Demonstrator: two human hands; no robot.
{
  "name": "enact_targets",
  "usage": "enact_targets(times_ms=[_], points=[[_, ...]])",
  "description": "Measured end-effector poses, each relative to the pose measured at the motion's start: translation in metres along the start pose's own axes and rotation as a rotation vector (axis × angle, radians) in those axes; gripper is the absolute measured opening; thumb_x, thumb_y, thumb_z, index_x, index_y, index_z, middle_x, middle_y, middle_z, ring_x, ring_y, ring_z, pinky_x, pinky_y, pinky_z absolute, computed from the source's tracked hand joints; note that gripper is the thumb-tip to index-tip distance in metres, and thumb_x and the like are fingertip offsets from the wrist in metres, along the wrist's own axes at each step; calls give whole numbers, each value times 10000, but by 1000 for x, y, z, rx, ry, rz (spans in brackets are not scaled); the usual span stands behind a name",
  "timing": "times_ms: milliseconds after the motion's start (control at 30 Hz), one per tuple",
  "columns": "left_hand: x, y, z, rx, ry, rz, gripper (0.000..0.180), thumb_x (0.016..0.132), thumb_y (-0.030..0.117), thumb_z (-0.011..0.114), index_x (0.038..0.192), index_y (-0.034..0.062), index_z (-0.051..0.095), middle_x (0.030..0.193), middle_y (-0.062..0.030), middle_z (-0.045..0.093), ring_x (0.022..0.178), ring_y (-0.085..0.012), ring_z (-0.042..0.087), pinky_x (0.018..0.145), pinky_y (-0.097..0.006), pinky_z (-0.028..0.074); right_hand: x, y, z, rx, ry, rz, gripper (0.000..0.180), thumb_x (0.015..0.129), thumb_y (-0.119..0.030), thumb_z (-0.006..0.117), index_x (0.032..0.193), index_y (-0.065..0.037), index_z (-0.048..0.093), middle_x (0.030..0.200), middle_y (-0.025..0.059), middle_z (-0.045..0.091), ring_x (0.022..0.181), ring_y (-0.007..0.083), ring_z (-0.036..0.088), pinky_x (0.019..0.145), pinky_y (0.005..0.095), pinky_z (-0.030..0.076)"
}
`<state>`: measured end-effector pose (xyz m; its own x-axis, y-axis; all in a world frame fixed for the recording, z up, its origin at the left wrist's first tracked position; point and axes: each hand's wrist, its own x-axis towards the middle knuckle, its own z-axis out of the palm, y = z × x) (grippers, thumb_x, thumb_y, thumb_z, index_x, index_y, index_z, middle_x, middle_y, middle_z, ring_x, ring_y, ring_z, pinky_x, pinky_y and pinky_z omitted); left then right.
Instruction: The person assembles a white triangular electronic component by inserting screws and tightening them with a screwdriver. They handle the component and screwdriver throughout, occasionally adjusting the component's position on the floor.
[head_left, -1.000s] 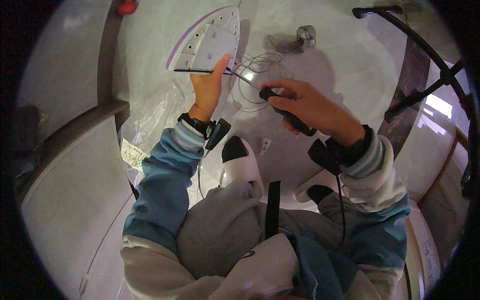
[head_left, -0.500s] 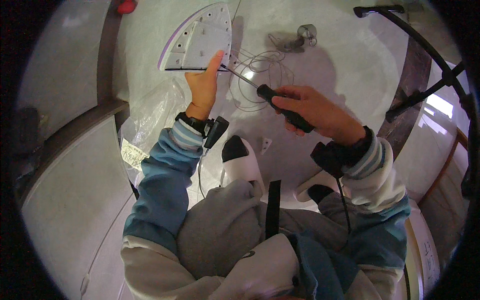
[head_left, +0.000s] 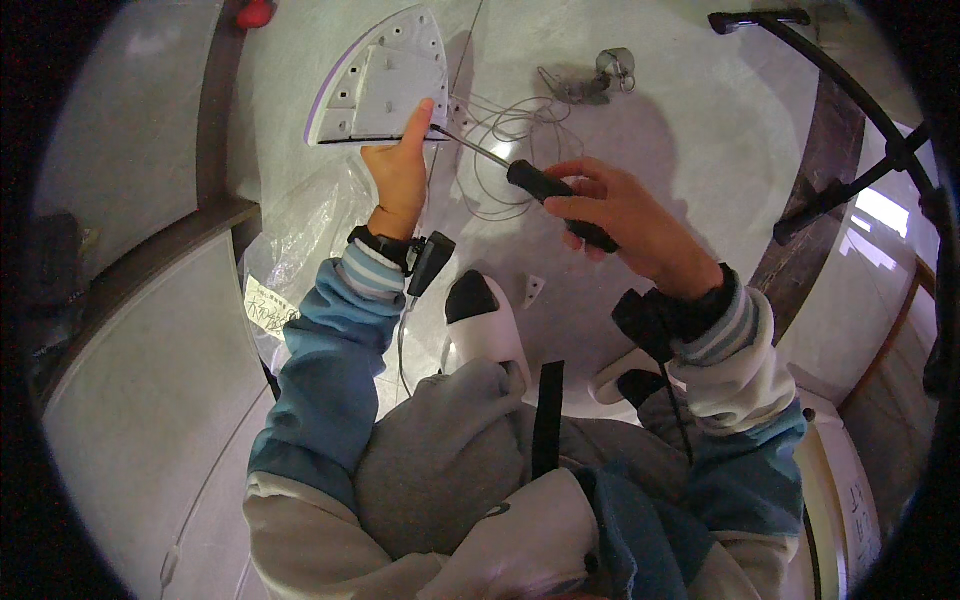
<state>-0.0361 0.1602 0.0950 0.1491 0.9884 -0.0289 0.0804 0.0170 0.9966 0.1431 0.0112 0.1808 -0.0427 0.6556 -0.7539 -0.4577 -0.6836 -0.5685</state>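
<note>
One wire tangle (head_left: pixel 497 126) lies beside the white panel (head_left: pixel 395 75) the left hand (head_left: pixel 398 178) pinches, fingers hidden underneath; the right hand (head_left: pixel 630 217) clasps a screwdriver (head_left: pixel 534 180).

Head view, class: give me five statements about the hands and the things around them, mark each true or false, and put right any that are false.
1. The right hand holds a black-handled screwdriver. True.
2. The left hand is clear of the white panel. False: it holds the panel near its lower right corner.
3. The screwdriver's shaft points toward the panel's lower right corner. True.
4. The panel's curved left edge is trimmed in red. False: the trim is purple.
5. The clear plastic sheet lies to the right of both hands. False: it lies to their left.
</note>
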Motion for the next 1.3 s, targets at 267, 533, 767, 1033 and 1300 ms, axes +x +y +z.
enact_targets(times_ms=[267, 533, 767, 1033, 1300], points=[[2, 1, 3, -119, 45, -49, 284, 790, 82, 715, 1017, -66, 632, 987, -72, 657, 862, -147, 603, 751, -277, 473, 7, 7, 6, -234, 0, 17, 285, 857, -223, 655, 1057, -25, 606, 690, 5, 568, 484, 64, 468, 394, 216, 331], [2, 0, 3, -196, 86, -154, 293, 800, 77, 709, 1045, -60, 626, 1034, -77, 645, 896, -155, 598, 766, -277, 471, 3, 30, 26, -711, 286, -365, 322, 880, -262, 631, 1066, -3, 586, 681, 113, 569, 581, 163, 512, 556, 314, 422], [1, -8, 8, -81, 47, -203, 269, 784, 82, 732, 991, -64, 641, 966, -67, 657, 833, -132, 596, 726, -263, 465, 2, 39, 25, -645, 364, -435, 282, 861, -285, 636, 993, -37, 614, 708, 189, 612, 638, 379, 592, 560, 406, 456], [35, -12, 20, -156, 169, -251, 280, 734, 122, 769, 932, -35, 646, 870, -62, 649, 744, -129, 590, 636, -267, 473, -6, 55, -27, -569, 757, -303, 333, 880, -330, 630, 1051, -45, 631, 696, 97, 604, 577, 165, 525, 547, 320, 433], [70, 1, -27, -226, 198, -165, 375, 758, 100, 744, 1080, -22, 597, 996, -80, 632, 806, -177, 619, 642, -320, 517, 28, 121, -111, -923, 1081, -298, 356, 942, -293, 507, 1220, -73, 479, 1012, 172, 636, 839, 367, 620, 715, 474, 489]])
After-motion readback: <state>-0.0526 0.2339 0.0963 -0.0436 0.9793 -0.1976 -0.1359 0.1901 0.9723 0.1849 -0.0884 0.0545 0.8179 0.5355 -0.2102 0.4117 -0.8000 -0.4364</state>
